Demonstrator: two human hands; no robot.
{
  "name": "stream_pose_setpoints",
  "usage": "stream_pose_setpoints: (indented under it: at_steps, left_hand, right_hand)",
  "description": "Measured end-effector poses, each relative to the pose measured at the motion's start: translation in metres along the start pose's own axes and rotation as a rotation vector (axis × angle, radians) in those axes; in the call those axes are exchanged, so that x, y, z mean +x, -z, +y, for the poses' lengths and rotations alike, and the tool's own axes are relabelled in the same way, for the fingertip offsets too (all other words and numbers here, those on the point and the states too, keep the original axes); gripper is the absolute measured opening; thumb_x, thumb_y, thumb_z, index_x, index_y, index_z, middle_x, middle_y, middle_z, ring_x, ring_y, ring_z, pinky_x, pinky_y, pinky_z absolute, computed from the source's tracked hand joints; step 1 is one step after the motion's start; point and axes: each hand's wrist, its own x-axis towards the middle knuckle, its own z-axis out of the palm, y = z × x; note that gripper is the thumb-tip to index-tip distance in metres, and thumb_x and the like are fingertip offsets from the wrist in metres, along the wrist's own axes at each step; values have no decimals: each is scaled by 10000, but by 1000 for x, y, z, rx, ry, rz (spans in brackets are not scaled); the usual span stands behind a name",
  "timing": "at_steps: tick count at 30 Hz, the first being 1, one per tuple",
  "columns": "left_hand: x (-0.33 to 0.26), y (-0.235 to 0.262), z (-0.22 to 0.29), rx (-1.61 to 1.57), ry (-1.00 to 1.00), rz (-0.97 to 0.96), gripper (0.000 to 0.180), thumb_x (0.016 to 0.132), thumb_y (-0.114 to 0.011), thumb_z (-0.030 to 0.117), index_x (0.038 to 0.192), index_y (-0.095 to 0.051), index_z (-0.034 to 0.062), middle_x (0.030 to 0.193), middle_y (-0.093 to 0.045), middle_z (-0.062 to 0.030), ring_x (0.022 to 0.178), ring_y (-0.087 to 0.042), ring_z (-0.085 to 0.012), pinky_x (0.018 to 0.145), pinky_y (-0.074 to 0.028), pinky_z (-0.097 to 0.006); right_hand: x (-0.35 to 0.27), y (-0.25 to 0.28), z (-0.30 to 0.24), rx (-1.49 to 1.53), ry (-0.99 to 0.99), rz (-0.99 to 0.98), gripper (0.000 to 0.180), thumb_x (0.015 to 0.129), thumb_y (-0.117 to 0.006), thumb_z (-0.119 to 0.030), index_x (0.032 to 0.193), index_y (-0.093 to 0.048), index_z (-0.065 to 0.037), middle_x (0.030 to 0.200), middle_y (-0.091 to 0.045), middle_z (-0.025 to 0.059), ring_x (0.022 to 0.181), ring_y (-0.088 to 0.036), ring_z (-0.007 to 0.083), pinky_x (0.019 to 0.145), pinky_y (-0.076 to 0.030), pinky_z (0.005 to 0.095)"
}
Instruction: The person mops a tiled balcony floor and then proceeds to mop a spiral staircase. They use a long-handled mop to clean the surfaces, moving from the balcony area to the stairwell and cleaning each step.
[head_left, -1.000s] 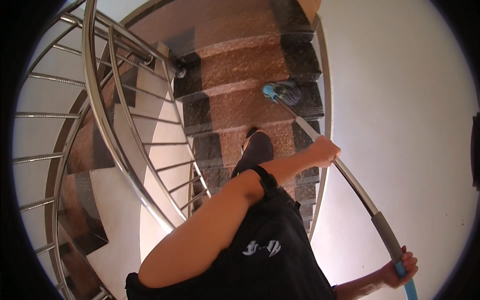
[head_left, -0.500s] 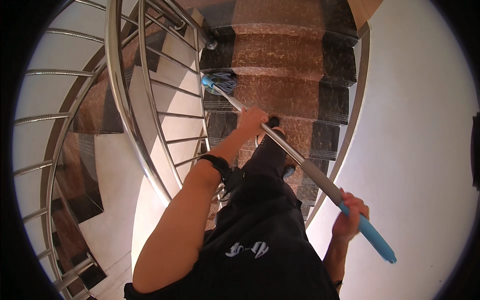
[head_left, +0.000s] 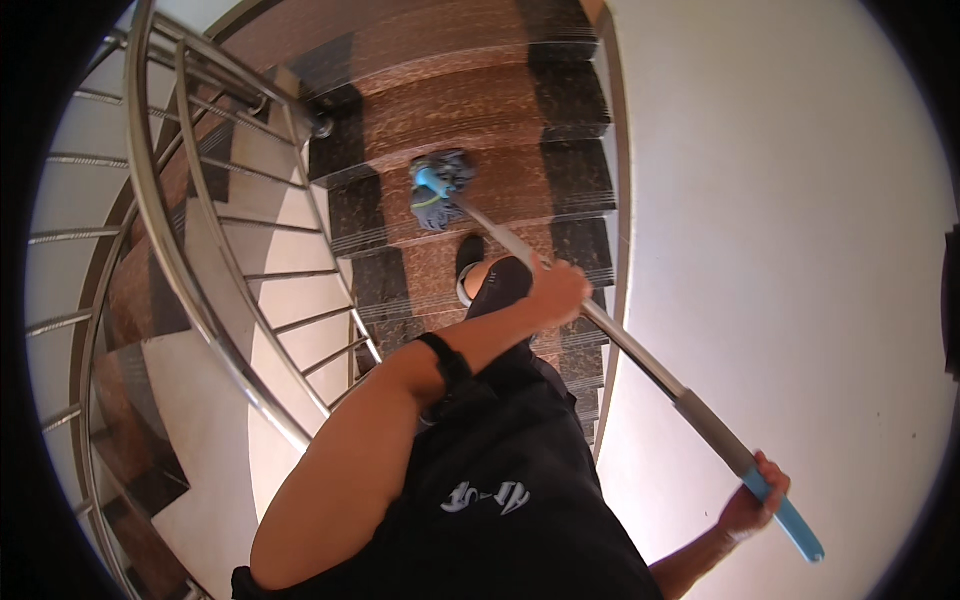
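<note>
A mop (head_left: pixel 640 350) runs slantwise across the view, its handle a metal pole with a grey sleeve and a blue grip end. Its blue-grey string head (head_left: pixel 440 188), slightly blurred, rests on a brown stone stair tread ahead of me. My left hand (head_left: pixel 558 292) is wrapped round the pole partway down, above my knee. Near the wall at lower right, my right hand (head_left: pixel 758 500) is closed on the blue grip close to its top end.
Polished brown stairs (head_left: pixel 455 105) with black side bands climb ahead. A curved steel railing (head_left: pixel 150 190) follows the left side, and a white wall (head_left: pixel 780 200) the right. My black shoe (head_left: pixel 470 252) stands on a step below the mop head.
The mop head has moved from the railing side toward the middle of the tread. Both my hands have shifted right with the handle, and the view has turned somewhat.
</note>
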Motion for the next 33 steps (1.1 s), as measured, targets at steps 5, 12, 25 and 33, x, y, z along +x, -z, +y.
stream_pose_setpoints:
  at_steps: [5, 12, 25, 33]
  left_hand:
    - [74, -7, 113, -228, -241, 8, 148, 802, -652, 63, 908, -731, 128, 977, -644, -69, 1079, -561, -292, 979, -240, -779]
    - [86, 5, 164, -263, -353, 26, 166, 745, -682, 65, 902, -723, 102, 839, -679, -97, 917, -633, -284, 934, -382, -563]
    - [-66, 31, -54, -266, 8, 155, 443, 677, -776, 72, 1092, -635, 134, 760, -671, -35, 788, -660, -274, 741, -449, -463]
    - [-113, 31, -213, -70, 312, 271, 351, 649, -795, 39, 952, -678, 171, 905, -665, -40, 1000, -603, -277, 1070, -252, -621]
  right_hand:
    - [-41, 61, -57, -302, 119, 256, 317, 987, -444, -360, 899, -570, -83, 917, -632, 94, 995, -620, 273, 1032, -450, 477]
    - [-38, 29, -105, -525, 357, 455, 265, 940, -445, -204, 719, -479, -61, 741, -533, 78, 808, -575, 228, 912, -504, 475]
    - [26, -69, 3, 25, 5, 196, 257, 888, -524, -200, 680, -409, -101, 635, -408, 37, 621, -439, 150, 694, -505, 361]
    - [-7, -186, 76, 195, -284, -216, 104, 948, -511, -100, 890, -588, -61, 931, -685, 130, 1020, -665, 349, 1017, -447, 536]
